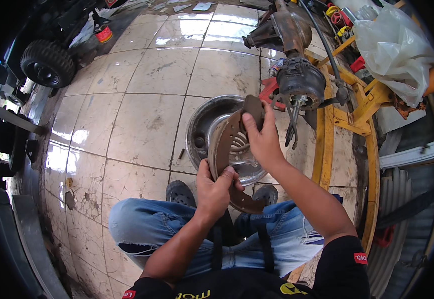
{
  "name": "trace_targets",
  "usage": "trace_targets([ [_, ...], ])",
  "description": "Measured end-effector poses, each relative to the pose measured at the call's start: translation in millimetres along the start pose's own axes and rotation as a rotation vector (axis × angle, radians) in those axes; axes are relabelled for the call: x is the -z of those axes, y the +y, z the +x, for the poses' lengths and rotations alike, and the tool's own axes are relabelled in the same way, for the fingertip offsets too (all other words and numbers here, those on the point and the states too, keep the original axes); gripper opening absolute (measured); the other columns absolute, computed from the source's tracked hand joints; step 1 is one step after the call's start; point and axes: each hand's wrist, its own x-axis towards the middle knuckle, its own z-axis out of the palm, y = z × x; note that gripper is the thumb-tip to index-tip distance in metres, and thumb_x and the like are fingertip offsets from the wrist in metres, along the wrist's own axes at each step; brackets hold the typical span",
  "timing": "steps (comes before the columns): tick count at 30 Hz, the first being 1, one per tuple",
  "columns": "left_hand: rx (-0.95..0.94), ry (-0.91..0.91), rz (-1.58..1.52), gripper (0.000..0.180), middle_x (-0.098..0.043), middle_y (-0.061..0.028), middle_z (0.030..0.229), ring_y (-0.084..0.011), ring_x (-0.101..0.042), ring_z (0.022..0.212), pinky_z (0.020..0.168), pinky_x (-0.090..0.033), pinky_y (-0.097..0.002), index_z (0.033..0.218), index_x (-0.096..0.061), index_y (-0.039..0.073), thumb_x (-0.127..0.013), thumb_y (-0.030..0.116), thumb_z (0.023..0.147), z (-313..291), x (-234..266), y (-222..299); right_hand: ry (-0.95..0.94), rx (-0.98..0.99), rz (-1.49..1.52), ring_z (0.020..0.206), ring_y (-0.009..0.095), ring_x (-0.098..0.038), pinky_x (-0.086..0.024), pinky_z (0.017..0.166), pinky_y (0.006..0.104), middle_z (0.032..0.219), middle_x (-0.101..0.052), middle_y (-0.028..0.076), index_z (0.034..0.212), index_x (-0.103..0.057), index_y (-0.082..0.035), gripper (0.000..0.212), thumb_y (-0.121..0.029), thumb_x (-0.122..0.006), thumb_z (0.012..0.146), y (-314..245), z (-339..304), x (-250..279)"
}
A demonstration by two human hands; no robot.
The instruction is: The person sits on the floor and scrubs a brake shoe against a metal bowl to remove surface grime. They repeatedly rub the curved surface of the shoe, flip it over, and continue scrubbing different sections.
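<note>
A curved brown brake shoe [224, 143] with small holes is held in front of me, over a shiny round metal dish like a wheel rim [195, 130]. My left hand [213, 188] is closed around its near left part, thumb on top. My right hand [264, 140] grips the far end, thumb pressed on a flat brown face. Whether that face belongs to the same shoe or a second one, I cannot tell. Pale curved ribs or coils show inside the dish, partly hidden by the shoe and hands.
To the right, a greasy axle [292, 35] with a round black hub end [301, 82] rests by a red stand [269, 92]. Beyond it is a yellow metal frame [371, 164] with a plastic bag [394, 50]. A vehicle tyre [47, 64] and red tin [103, 34] are far left.
</note>
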Motion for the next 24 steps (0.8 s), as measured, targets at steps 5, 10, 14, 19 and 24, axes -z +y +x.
trace_targets([
  [5,-0.003,0.057,0.086,0.015,-0.059,-0.0101,0.082,-0.0171,-0.062,0.063,0.06,-0.055,-0.0311,0.107,-0.044,0.001,-0.054,0.003,0.096,-5.5,-4.9,1.1,0.021,0.05,-0.128,0.122,0.029,-0.053,-0.041,0.103,0.036,0.134,-0.049,0.024,0.145,-0.027,0.005,0.069,-0.039,-0.057,0.1,16.4,-18.7,-15.7],
  [10,-0.033,0.05,0.06,0.017,-0.059,-0.009,0.082,-0.0162,-0.063,0.064,0.06,-0.055,-0.0299,0.108,-0.043,0.001,-0.054,0.003,0.096,-13.3,-9.7,-1.0,-0.079,-0.22,0.147,0.099,0.022,-0.06,-0.049,0.084,0.0324,0.12,-0.059,0.016,0.149,-0.026,-0.001,0.067,-0.041,-0.053,0.102,-4.6,-12.7,-11.6],
  [14,-0.042,0.077,0.037,0.018,-0.059,-0.0087,0.084,-0.0153,-0.062,0.064,0.06,-0.054,-0.0287,0.109,-0.042,0.001,-0.055,0.003,0.096,-10.7,-10.0,0.9,-0.108,-0.223,0.167,0.081,0.014,-0.059,-0.051,0.063,0.0275,0.106,-0.06,0.011,0.149,-0.024,-0.001,0.069,-0.043,-0.052,0.102,-9.8,-26.0,-15.1],
  [19,-0.112,0.052,0.095,0.019,-0.059,-0.0087,0.085,-0.0142,-0.062,0.065,0.06,-0.053,-0.0277,0.111,-0.042,0.001,-0.055,0.003,0.096,-10.8,-10.3,-5.9,-0.067,-0.305,0.211,0.069,0.01,-0.054,-0.046,0.052,0.0259,0.092,-0.059,0.006,0.151,-0.024,-0.002,0.074,-0.049,-0.051,0.101,-8.1,-22.1,-15.2],
  [24,-0.077,0.058,0.152,0.02,-0.059,-0.0082,0.084,-0.0138,-0.061,0.065,0.06,-0.052,-0.0277,0.112,-0.042,0.001,-0.054,0.002,0.096,-13.7,-12.2,-7.1,-0.037,-0.325,0.298,0.062,0.011,-0.053,-0.045,0.05,0.026,0.09,-0.058,0.006,0.149,-0.028,-0.003,0.07,-0.049,-0.05,0.101,-1.5,-12.5,-12.1],
])
